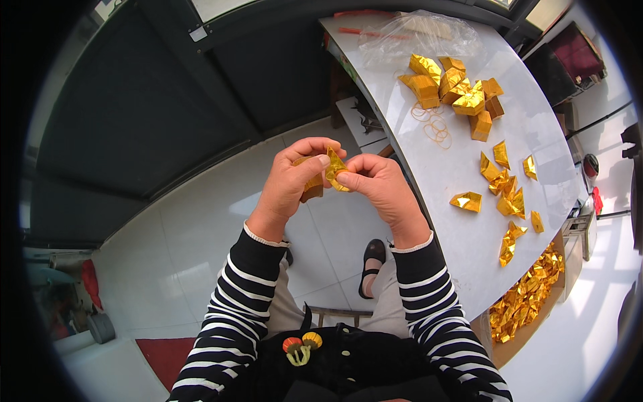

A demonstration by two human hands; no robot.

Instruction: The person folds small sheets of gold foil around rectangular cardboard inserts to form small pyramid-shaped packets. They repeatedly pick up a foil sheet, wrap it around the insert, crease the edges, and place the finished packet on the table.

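Observation:
Between my hands, above the floor, is a folded gold foil paper piece [335,170] with a pointed tip. My left hand [296,173] pinches it with the thumb and also holds a stack of folded gold paper [312,187] in its palm, partly hidden by the fingers. My right hand [374,183] grips the lower edge of the foil piece between thumb and finger. On the white table [442,166] to the right lie several small folded foil pieces [511,201]. Farther back are bundled stacks of gold paper [427,90] beside loose rubber bands [437,128].
A cardboard box [520,336] full of folded gold foil pieces [527,291] stands beyond the table's near right edge. A clear plastic bag [422,37] lies at the table's far end. Dark panels [125,100] rise at the left. A dark red mat [163,357] lies lower left.

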